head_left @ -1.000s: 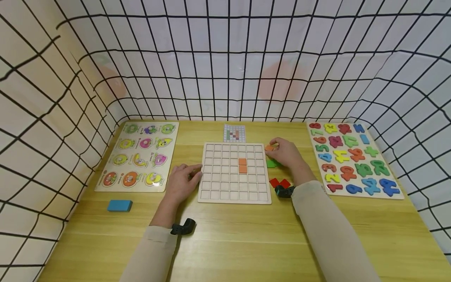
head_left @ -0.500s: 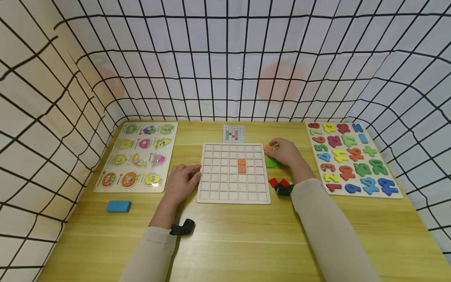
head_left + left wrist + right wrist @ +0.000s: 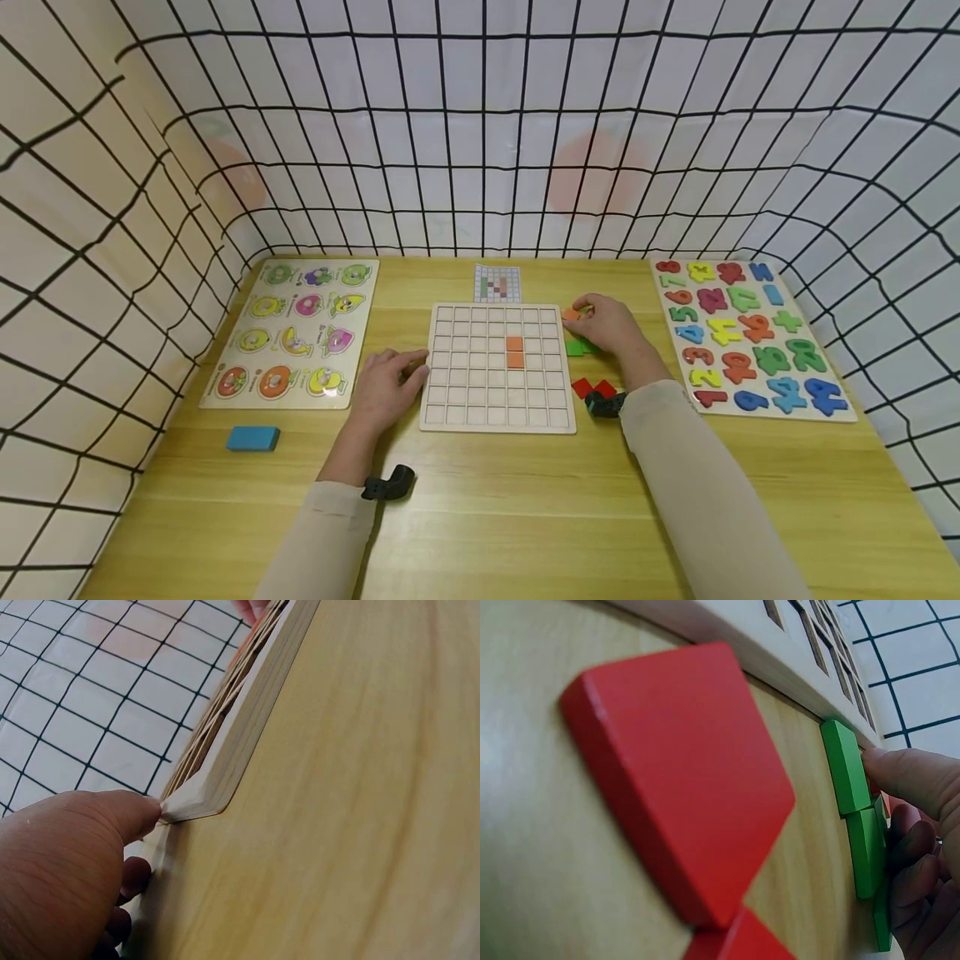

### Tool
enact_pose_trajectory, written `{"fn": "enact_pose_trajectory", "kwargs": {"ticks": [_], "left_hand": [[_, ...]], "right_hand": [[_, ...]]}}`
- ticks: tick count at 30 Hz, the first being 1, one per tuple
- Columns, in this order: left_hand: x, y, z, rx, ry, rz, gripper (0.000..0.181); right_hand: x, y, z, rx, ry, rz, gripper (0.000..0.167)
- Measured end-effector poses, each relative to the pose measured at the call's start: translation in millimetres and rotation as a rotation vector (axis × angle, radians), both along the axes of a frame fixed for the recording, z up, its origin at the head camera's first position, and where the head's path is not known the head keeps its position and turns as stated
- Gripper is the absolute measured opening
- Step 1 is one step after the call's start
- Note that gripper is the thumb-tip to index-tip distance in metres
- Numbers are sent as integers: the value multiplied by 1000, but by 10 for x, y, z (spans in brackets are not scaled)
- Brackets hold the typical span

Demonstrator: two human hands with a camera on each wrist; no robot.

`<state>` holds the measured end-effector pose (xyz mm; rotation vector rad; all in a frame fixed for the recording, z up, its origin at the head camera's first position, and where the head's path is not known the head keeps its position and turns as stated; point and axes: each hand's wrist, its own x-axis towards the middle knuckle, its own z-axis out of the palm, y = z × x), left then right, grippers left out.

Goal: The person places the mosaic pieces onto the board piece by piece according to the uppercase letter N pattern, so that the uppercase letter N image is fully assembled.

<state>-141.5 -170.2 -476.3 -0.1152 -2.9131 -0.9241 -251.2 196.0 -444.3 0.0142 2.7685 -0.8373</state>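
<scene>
A wooden grid board (image 3: 472, 396) lies mid-table with two orange square tiles (image 3: 515, 352) in one column. My left hand (image 3: 386, 390) rests at the board's left edge, its thumb touching the corner of the frame in the left wrist view. Beyond the board's right edge, my right hand (image 3: 609, 327) pinches an orange tile (image 3: 572, 314) between thumb and index finger. Its other fingers hang over several green tiles (image 3: 847, 769), partly hidden. Nearer the wrist lie two red tiles (image 3: 679, 765). A printed pattern card (image 3: 497, 285) lies behind the board.
At the left is a fruit puzzle board (image 3: 288, 321), with a blue block (image 3: 252, 438) in front of it. A number puzzle board (image 3: 720, 317) lies at the right. Black wire mesh (image 3: 487, 167) stands along the back and sides of the table.
The head view has shifted very slightly. Both hands and the tiles hold the same places.
</scene>
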Motion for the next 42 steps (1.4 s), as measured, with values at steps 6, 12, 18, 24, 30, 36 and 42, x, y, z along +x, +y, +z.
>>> {"fn": "enact_pose_trajectory", "kwargs": {"ticks": [6,12,18,24,30,36,42], "left_hand": [[-8,2,4,1,-5,9,36],[-13,7,-5,4,11,9,36],[-12,10,-5,-2,9,7,36],[-4,16,1,-7,-4,15,36],[-2,22,-8,-6,8,13,36],[0,15,-5,5,11,7,35],[-3,8,-22,7,18,10,36]], "right_hand": [[-14,-3,-14,11,2,-5,46],[-22,-6,-34,25,24,-1,42],[-17,-5,-51,36,44,12,40],[7,-11,-45,34,43,22,39],[33,-5,-31,21,43,28,38],[94,-17,10,18,52,23,36],[194,-77,91,-15,42,13,37]]}}
